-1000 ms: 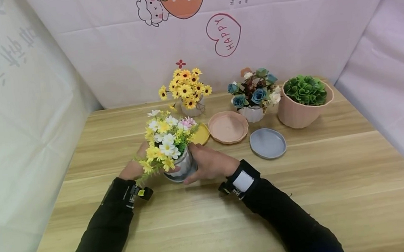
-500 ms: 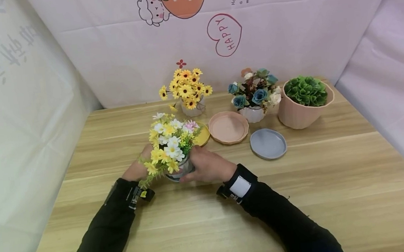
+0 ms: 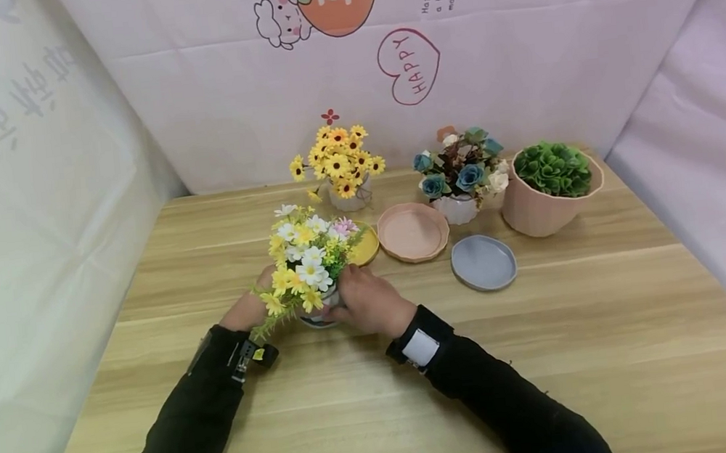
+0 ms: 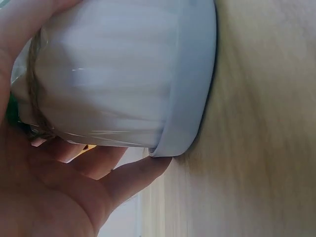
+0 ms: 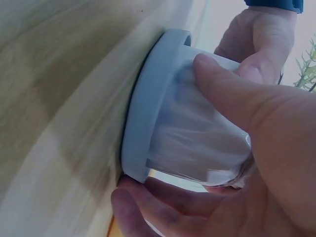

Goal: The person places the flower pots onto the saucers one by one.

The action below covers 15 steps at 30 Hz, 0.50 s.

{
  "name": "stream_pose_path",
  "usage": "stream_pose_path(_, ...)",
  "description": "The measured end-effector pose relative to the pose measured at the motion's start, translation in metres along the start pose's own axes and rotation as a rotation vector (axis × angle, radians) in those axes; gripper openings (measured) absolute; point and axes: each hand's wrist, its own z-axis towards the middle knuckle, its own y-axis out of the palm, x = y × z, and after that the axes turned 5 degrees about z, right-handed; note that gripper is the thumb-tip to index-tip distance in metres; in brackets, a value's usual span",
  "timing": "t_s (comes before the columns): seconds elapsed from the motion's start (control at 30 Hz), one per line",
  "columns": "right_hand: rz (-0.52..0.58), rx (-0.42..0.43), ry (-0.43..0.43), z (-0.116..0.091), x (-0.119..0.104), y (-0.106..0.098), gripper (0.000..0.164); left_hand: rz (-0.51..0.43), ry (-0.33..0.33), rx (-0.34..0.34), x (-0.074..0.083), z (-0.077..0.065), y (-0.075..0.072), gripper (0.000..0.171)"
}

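Note:
A white flowerpot (image 4: 108, 74) with a twine band holds white, yellow and pink artificial flowers (image 3: 304, 261). It stands upright inside a blue-grey saucer (image 5: 148, 113) that lies on the wooden table. From the left side my left hand (image 3: 246, 307) grips the pot, largely covered by the blossoms in the head view; its fingertip touches the saucer's rim in the left wrist view. On the other side my right hand (image 3: 373, 304) grips the pot too. Its thumb presses the pot wall, and its lower fingers reach the saucer's edge in the right wrist view.
Just behind the flowers lies a yellow saucer (image 3: 365, 247), beside a pink one (image 3: 413, 232). A second blue-grey saucer (image 3: 484, 263) lies to the right. Farther back stand pots of yellow daisies (image 3: 337, 167), blue roses (image 3: 463, 173) and green foliage (image 3: 547, 201), before a white cloth (image 3: 220, 109).
The flowers have shifted slightly right and down. My right thumb has moved from low beside the saucer up onto the pot, and the right wrist has come a little closer to the left.

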Motion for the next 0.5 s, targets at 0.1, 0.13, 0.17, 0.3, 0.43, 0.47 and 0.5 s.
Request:
stream_pose_path(0.1, 0.009, 0.009, -0.014, 0.002, -0.001, 0.001, 0.054, -0.083, 0.008, -0.019, -0.002, 0.006, -0.003, 0.042)
stream_pose_path(0.13, 0.011, 0.015, -0.018, 0.003, -0.001, 0.002, 0.053, -0.118, 0.011, -0.024, -0.003, 0.008, -0.004, 0.041)
stream_pose_path(0.17, 0.012, 0.02, -0.022, 0.004, -0.001, 0.002, 0.052, -0.144, 0.009, -0.029, -0.004, 0.01, -0.005, 0.041)
stream_pose_path(0.3, 0.012, 0.037, -0.03, 0.011, -0.004, 0.004, 0.049, -0.116, -0.013, -0.012, -0.005, 0.007, -0.01, 0.044)
stream_pose_path(0.43, -0.003, 0.047, -0.039, 0.018, -0.008, 0.008, 0.046, -0.068, -0.052, 0.001, -0.003, 0.003, -0.016, 0.05)
stream_pose_path(0.47, -0.001, 0.047, -0.039, 0.02, -0.009, 0.008, 0.046, -0.071, -0.068, 0.0, -0.003, 0.002, -0.018, 0.051)
stream_pose_path(0.5, -0.002, 0.049, -0.04, 0.023, -0.01, 0.009, 0.046, -0.075, -0.08, 0.0, -0.003, 0.001, -0.02, 0.054)
